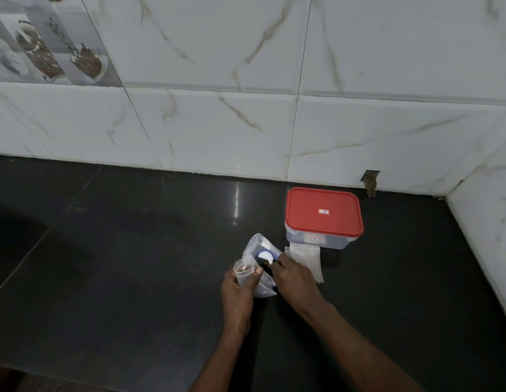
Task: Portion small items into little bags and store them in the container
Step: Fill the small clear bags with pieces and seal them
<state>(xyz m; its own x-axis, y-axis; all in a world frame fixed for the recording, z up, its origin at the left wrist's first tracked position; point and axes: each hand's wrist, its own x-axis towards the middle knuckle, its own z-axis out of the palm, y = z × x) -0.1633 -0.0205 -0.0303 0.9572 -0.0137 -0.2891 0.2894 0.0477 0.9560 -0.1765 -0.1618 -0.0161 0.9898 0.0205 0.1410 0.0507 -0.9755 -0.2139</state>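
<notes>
Head view | left hand (237,290) grips 1 small clear plastic zip bag (244,274), near-left of the red-lidded clear rectangular plastic container (324,215) | right hand (294,280) pinches small dark item (266,263) over larger clear pouch (259,246) | bag mouth just left of right fingertips | container lidded, beyond the hands, right hand nearer

Observed both forearms bare, reaching in from the bottom edge and converging. Recorded left hand (237,291) thumb uppermost, pinching small bag (244,274) between thumb and curled fingers. Recorded right hand (295,278) knuckles up, fingers curled, tips just beside left thumb; grasp unresolved.
</notes>
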